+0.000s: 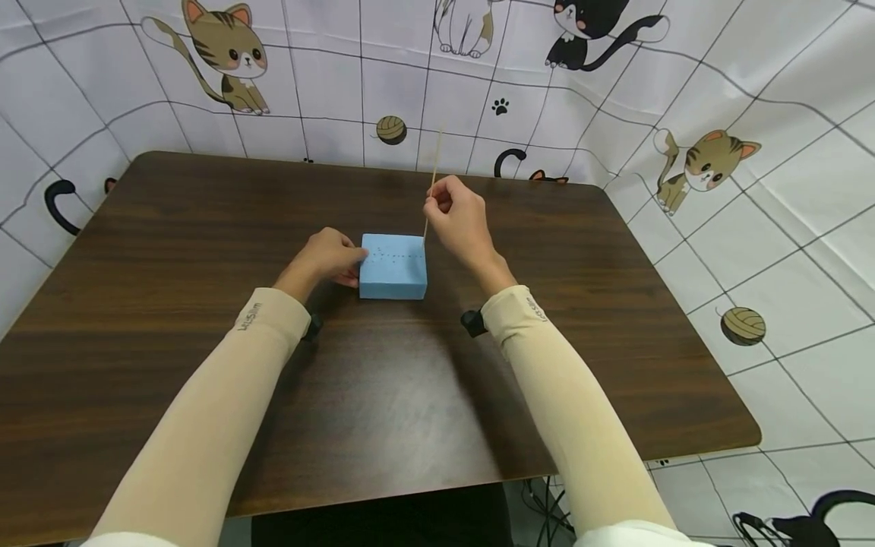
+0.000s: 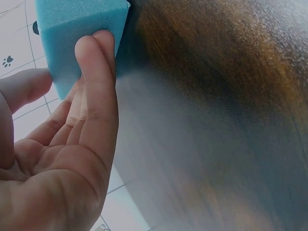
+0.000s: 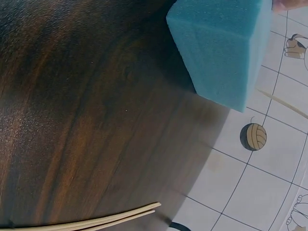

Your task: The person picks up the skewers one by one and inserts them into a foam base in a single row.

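Observation:
A light blue foam block sits on the table, with rows of small dark holes across its top. My left hand grips it by its left side, thumb on one face and fingers against another. Just beyond the block's right side, my right hand pinches a thin wooden stick between thumb and fingertips. The stick stands nearly upright, and its lower end comes to the block's right edge. In the right wrist view, part of the stick shows beside the block.
Several more wooden sticks lie on the table in the right wrist view; in the head view they are hidden. The dark brown table meets a white cloth wall printed with cats at its back and right. Black cables hang below the front edge.

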The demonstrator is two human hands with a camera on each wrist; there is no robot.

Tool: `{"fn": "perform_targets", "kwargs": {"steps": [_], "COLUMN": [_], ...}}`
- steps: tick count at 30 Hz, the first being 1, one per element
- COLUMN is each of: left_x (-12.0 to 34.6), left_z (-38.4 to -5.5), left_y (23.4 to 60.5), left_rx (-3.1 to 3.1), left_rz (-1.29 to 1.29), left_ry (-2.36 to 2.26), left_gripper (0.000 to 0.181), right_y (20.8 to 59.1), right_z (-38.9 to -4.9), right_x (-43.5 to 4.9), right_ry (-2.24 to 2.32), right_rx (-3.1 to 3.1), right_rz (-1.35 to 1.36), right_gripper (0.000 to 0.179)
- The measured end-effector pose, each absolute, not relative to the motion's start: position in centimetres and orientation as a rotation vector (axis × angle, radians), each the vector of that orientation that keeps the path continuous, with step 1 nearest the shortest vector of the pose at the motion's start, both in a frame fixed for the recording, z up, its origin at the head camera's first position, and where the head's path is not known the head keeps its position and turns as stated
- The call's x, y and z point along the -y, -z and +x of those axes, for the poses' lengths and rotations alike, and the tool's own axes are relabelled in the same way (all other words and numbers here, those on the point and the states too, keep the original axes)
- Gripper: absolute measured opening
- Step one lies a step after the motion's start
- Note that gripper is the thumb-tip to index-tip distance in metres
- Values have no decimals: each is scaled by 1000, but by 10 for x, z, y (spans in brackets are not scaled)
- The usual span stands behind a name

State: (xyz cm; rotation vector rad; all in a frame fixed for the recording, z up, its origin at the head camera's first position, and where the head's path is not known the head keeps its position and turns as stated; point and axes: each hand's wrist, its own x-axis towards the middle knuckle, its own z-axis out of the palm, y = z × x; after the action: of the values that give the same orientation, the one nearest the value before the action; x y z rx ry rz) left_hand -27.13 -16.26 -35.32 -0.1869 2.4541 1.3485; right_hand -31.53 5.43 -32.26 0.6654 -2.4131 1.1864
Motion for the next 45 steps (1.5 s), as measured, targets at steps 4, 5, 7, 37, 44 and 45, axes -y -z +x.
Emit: {"fn": "perform_targets", "kwargs": {"steps": [4,5,7,37,44,45], "left_x": [163,163,163,162,164,165], "left_z": [-272,-272,-273,-274,-275,-275], "left_y": [351,350,350,352,353,353], "left_rx": [-2459,-2460,-2460,-2395,-2375,-2369], "left_rz": [-188,-187,-183,-198,-198,-195], "left_ry": [-1340,-1340,-1347,-1356,-1372,-1376], "left_gripper": [37,37,36,41,41,41], "right_y": [323,323,323,334,332,331], "right_z": [-315,-315,-315,-310,-310,-310], "right_x": [-54,-54,-54,-59,-65,-67], "right_ry": [-1191,-1188,-1183,-1145,-1125,-1139], "right_rx": [2406,2404,2405,2657,2720,2721], "right_rz": [673,673,674,689,688,676], "right_gripper": [7,7,7,5,17,20]}}
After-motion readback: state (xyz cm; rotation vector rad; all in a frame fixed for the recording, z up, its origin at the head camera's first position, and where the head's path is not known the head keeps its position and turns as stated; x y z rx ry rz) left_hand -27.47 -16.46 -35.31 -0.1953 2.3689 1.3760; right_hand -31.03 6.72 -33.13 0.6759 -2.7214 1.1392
